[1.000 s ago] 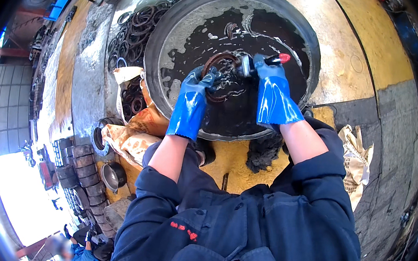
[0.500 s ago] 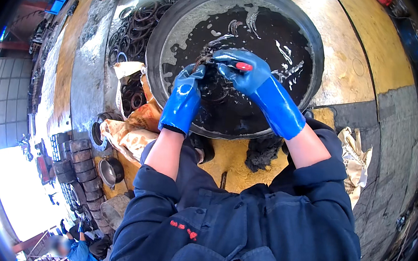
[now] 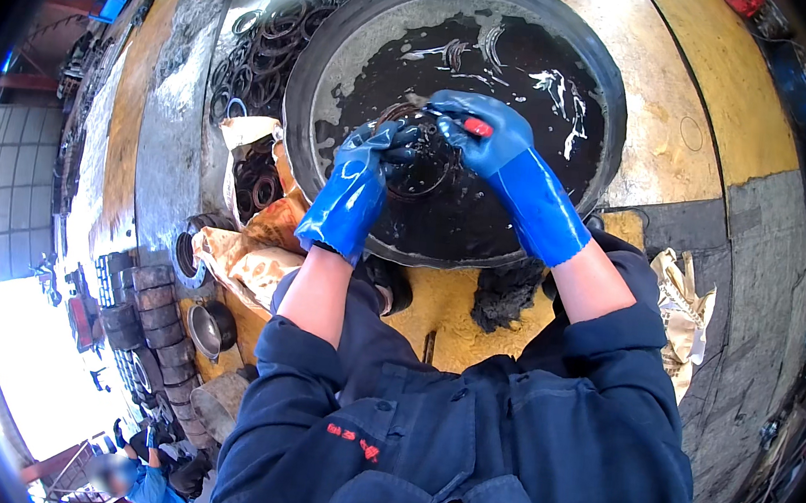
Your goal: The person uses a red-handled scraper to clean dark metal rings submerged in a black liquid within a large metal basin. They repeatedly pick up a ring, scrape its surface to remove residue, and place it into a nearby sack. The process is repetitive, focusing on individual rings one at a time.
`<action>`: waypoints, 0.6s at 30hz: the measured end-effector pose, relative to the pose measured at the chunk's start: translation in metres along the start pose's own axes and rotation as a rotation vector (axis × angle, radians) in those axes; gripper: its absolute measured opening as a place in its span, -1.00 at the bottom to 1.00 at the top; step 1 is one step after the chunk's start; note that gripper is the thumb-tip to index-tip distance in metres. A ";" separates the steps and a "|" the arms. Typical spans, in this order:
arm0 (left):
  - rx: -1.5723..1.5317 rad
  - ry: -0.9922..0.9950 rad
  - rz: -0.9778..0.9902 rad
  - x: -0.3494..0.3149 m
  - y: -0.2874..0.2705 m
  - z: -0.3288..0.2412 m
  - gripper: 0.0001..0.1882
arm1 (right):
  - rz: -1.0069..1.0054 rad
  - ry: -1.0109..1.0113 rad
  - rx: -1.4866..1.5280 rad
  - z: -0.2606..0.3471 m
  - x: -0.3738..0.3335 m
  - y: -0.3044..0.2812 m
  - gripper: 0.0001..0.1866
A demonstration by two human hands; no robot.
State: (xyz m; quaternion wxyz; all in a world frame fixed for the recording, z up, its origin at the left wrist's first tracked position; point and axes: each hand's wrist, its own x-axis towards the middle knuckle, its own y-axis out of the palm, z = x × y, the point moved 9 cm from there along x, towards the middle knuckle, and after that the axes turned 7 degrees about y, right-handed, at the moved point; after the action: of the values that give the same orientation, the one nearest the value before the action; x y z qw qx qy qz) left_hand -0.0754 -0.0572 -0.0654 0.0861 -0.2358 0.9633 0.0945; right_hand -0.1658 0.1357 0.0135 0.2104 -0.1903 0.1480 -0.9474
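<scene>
Both my hands wear blue rubber gloves and work over a wide round basin (image 3: 611, 126) of dark liquid. My left hand (image 3: 352, 175) is closed on a thin dark ring (image 3: 398, 111), whose lower edge hangs near the liquid. In my right hand (image 3: 495, 135) a small tool with a red handle (image 3: 477, 126) is gripped. Its working end meets the ring, but the tip is hidden by the fingers and the dark background.
Many dark rings (image 3: 273, 44) lie heaped left of the basin. An opened paper sack (image 3: 264, 249) holds more rings. Stacked dark cylinders (image 3: 160, 316) and a metal bowl (image 3: 212, 329) stand farther left. Another crumpled sack (image 3: 686, 305) lies right; a person (image 3: 152, 486) is at lower left.
My right hand has shifted slightly right, and my left fingers have changed their hold on the ring. The ring's outline now shows more clearly, and the reflections on the liquid have shifted.
</scene>
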 end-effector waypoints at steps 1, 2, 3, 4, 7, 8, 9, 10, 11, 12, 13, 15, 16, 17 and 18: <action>-0.011 -0.011 -0.002 -0.001 -0.001 -0.002 -0.72 | -0.013 0.080 0.008 -0.011 -0.002 -0.002 -0.68; -0.021 -0.024 -0.001 -0.001 -0.001 -0.003 -0.72 | 0.008 0.189 0.000 -0.023 -0.004 0.000 -0.71; -0.035 -0.041 0.001 -0.002 -0.003 -0.005 -0.72 | 0.029 0.298 -0.007 -0.036 -0.008 0.002 -0.73; -0.048 -0.058 0.002 -0.002 -0.003 -0.007 -0.72 | 0.052 0.406 -0.015 -0.041 -0.010 0.004 -0.74; -0.083 -0.105 0.006 -0.002 0.002 -0.014 -0.72 | 0.175 0.651 0.126 -0.077 -0.028 0.017 -0.69; -0.045 -0.072 -0.040 0.000 -0.002 -0.015 -0.73 | 0.191 0.702 0.109 -0.079 -0.032 0.022 -0.72; -0.064 -0.073 -0.049 -0.001 -0.004 -0.015 -0.73 | 0.206 0.754 0.091 -0.081 -0.036 0.027 -0.74; -0.082 -0.075 -0.057 -0.002 -0.004 -0.018 -0.73 | 0.237 0.805 0.139 -0.084 -0.042 0.033 -0.73; -0.100 -0.077 -0.064 -0.004 -0.004 -0.019 -0.72 | 0.267 0.856 0.188 -0.088 -0.049 0.040 -0.72; -0.087 -0.068 -0.062 0.000 -0.006 -0.015 -0.70 | 0.297 0.908 0.236 -0.093 -0.056 0.048 -0.71; -0.070 -0.061 -0.046 0.001 -0.006 -0.013 -0.70 | 0.286 0.935 0.215 -0.098 -0.060 0.051 -0.70; -0.036 -0.047 -0.011 0.005 -0.003 -0.009 -0.69 | 0.262 0.990 0.173 -0.108 -0.067 0.056 -0.67; -0.013 -0.022 -0.009 0.002 -0.008 -0.008 -0.70 | 0.275 0.995 0.178 -0.095 -0.066 0.056 -0.66; -0.003 -0.021 -0.025 -0.001 -0.014 -0.007 -0.70 | 0.278 0.989 0.233 -0.075 -0.066 0.051 -0.67; 0.005 -0.019 -0.036 -0.002 -0.019 -0.007 -0.70 | 0.276 0.982 0.287 -0.055 -0.066 0.044 -0.68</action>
State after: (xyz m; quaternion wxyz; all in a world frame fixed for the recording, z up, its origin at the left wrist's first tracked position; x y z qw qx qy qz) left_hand -0.0662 -0.0743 -0.0610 0.0976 -0.2521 0.9583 0.0925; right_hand -0.1188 0.1383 -0.0709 0.2629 0.3280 0.1217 -0.8992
